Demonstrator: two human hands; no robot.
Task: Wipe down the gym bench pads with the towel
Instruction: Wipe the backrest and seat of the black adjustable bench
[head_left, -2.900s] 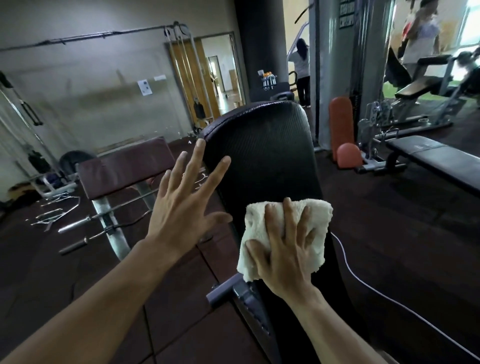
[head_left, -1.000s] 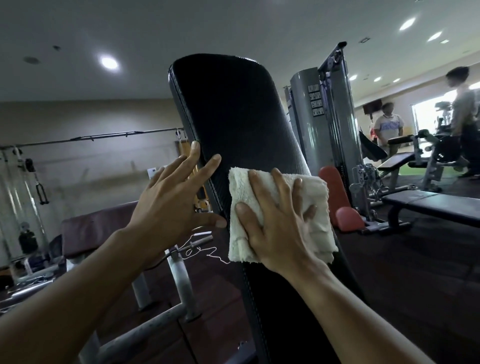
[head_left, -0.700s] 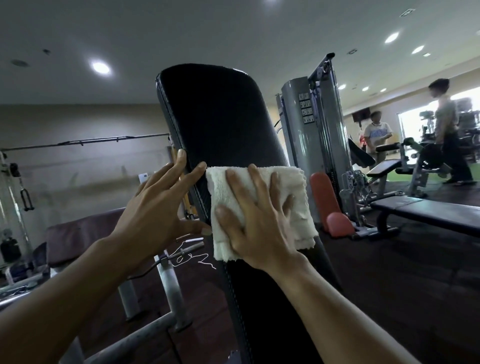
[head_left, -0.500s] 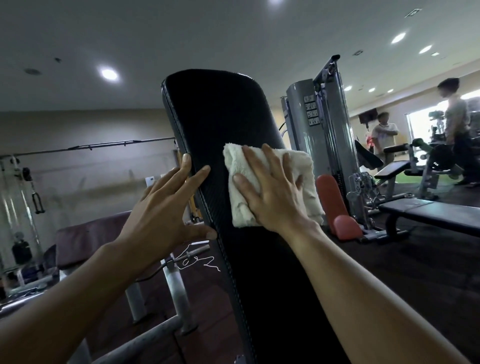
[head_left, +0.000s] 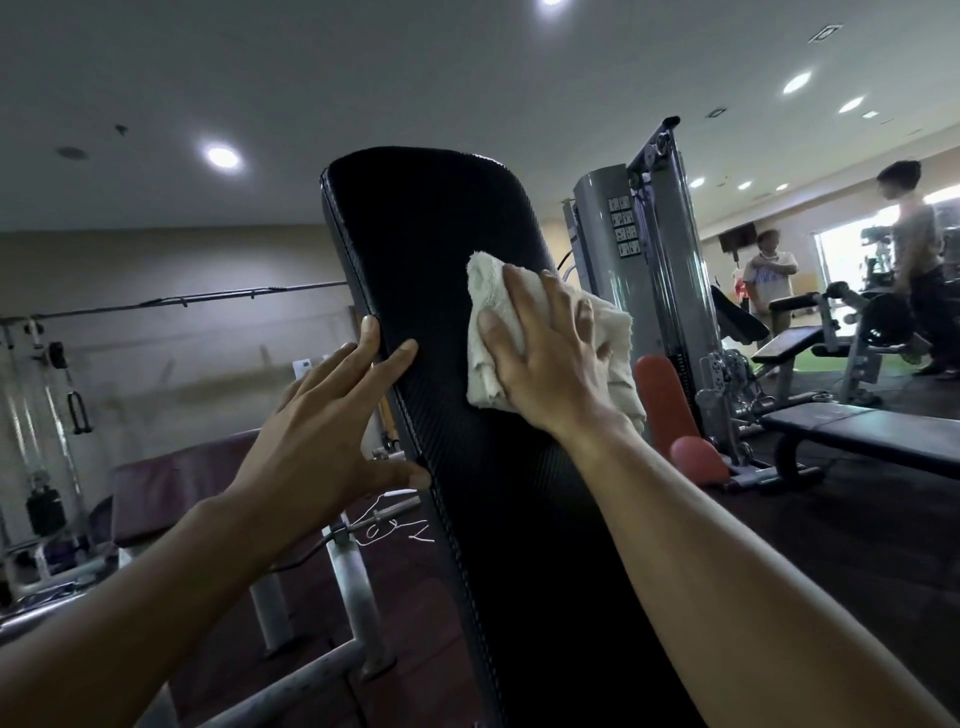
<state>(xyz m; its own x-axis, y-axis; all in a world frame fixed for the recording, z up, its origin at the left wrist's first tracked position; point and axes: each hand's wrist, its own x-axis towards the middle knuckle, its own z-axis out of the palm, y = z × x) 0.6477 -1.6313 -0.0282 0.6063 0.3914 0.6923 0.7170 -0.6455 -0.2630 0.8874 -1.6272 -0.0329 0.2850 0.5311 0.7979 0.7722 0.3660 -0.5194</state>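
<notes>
A tall black textured back pad (head_left: 441, 223) of an inclined bench rises in front of me. My right hand (head_left: 545, 358) presses a crumpled white towel (head_left: 483, 332) flat against the pad's right half, about a third of the way down from its top. The towel's far side hangs past the pad's right edge. My left hand (head_left: 332, 415) rests on the pad's left edge with its fingers spread, fingertips on the stitched seam and thumb on the face lower down. It holds nothing.
A maroon padded bench (head_left: 171, 483) on grey metal legs stands at the left. A grey cable machine (head_left: 644, 291) rises behind the pad on the right, with red rollers (head_left: 665, 410) at its foot. A flat black bench (head_left: 872, 436) lies farther right. Two people (head_left: 919, 270) stand at the far right.
My right hand has slid the towel up and to the right across the pad over the last second. My left hand has stayed on the left edge.
</notes>
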